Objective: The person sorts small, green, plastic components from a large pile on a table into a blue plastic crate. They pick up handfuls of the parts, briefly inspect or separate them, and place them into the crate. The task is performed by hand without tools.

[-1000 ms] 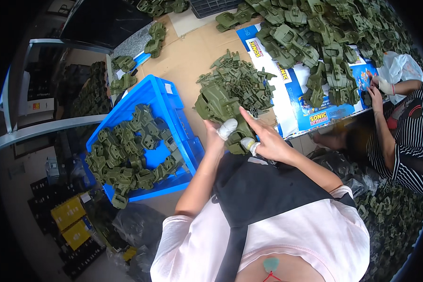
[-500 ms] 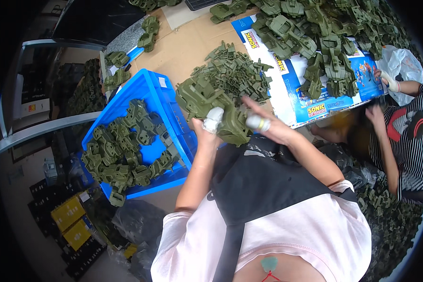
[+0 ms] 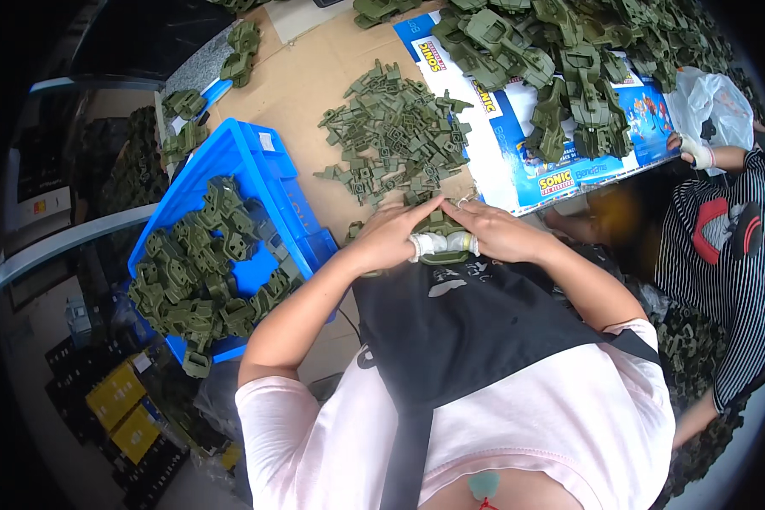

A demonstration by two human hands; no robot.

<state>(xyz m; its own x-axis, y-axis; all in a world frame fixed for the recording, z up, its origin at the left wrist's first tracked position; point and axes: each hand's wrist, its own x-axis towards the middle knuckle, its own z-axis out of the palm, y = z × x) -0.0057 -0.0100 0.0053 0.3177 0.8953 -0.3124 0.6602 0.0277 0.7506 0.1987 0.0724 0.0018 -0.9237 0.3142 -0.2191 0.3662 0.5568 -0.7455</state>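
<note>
At the table's near edge, just above my black apron, a dark green moulded plastic toy part (image 3: 446, 257) is pressed between my two hands. From its left side my left hand (image 3: 387, 237) grips it, with a white-wrapped thumb along the near side. My right hand (image 3: 500, 233) closes on the other side, its thumb also wrapped in white. The two index fingertips meet over the part's far side. My fingers cover much of the part. Right beyond them lies a heap of small green plastic pieces (image 3: 395, 127).
Left of my hands, a blue crate (image 3: 285, 191) contains several green toy parts (image 3: 191, 263). Larger green parts (image 3: 582, 93) are piled at the far right on printed blue-and-white card (image 3: 506, 161). A co-worker in a striped shirt (image 3: 697, 280) is at the right, near a clear plastic bag (image 3: 712, 106).
The large green part has come down toward me, from in front of the heap to the table edge. My right hand, blurred beside it before, is now pressed on it with the left.
</note>
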